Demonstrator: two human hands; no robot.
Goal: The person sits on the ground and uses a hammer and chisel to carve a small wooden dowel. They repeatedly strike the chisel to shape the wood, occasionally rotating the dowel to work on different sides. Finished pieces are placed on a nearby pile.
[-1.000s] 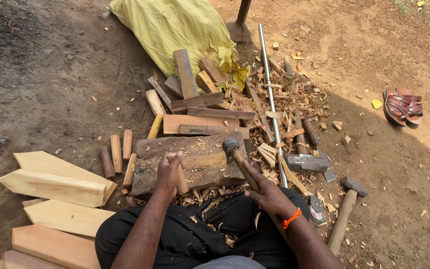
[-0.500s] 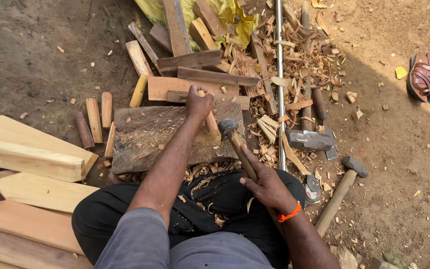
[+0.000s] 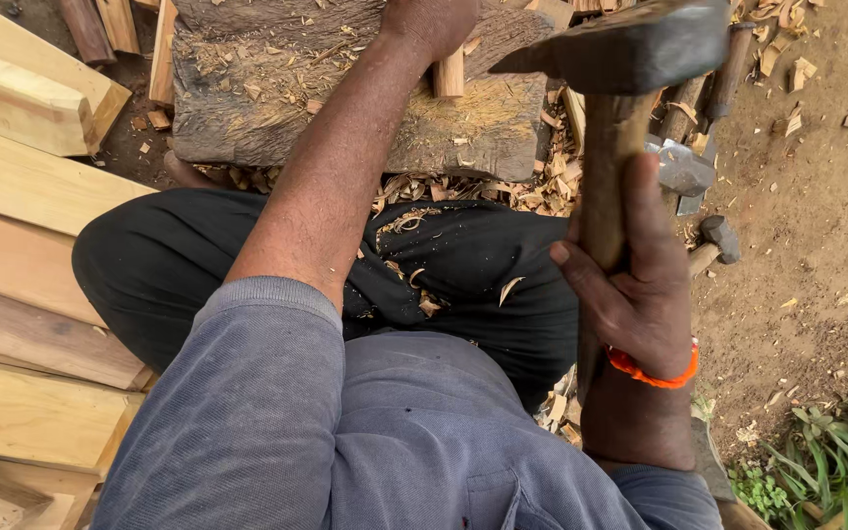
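Note:
My right hand (image 3: 635,285) grips the wooden handle of a hammer (image 3: 630,59), whose dark metal head is raised close to the camera at the top right. My left hand (image 3: 429,22) reaches forward and holds a small upright wooden piece (image 3: 450,74) on a flat, worn wooden block (image 3: 277,88) covered in chips. An orange band circles my right wrist. My legs in black cloth are folded under the block's near edge.
Pale sawn planks (image 3: 22,226) are stacked at the left. Wood shavings (image 3: 503,191) litter the ground by the block. A second hammer (image 3: 716,240) and a metal axe head (image 3: 684,169) lie on the dirt at the right. Green weeds (image 3: 826,461) grow at the lower right.
The hammer has swung up from beside the block to a raised position near the camera. The view has tipped down and closer. My left hand stays on the wooden piece.

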